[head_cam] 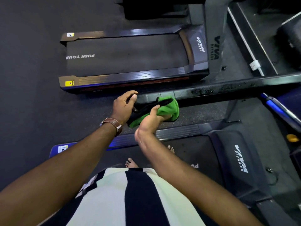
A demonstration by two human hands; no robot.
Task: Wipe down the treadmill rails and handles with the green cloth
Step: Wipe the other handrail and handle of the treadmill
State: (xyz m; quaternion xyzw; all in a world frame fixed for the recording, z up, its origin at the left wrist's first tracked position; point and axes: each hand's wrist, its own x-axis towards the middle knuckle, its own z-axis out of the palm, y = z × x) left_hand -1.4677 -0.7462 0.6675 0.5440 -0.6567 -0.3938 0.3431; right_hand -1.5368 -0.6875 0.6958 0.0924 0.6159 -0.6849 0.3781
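The green cloth [169,107], edged in black, is bunched around the near end of the treadmill's black handrail [228,88]. My right hand [153,118] grips the cloth from below, thumb on top. My left hand [124,106], with a brown watch strap on the wrist, holds the cloth's black edge at the rail's tip. The rail runs right toward the console and carries wet droplets along its top. Below it lies the grooved side rail [177,132] of the treadmill that I stand on.
A second treadmill [127,56] lies on the dark floor beyond the handrail. A blue-lit bar [276,108] slants at the right. The motor cover [239,159] sits right of my bare feet [132,163]. A yellow object [292,137] shows at the far right.
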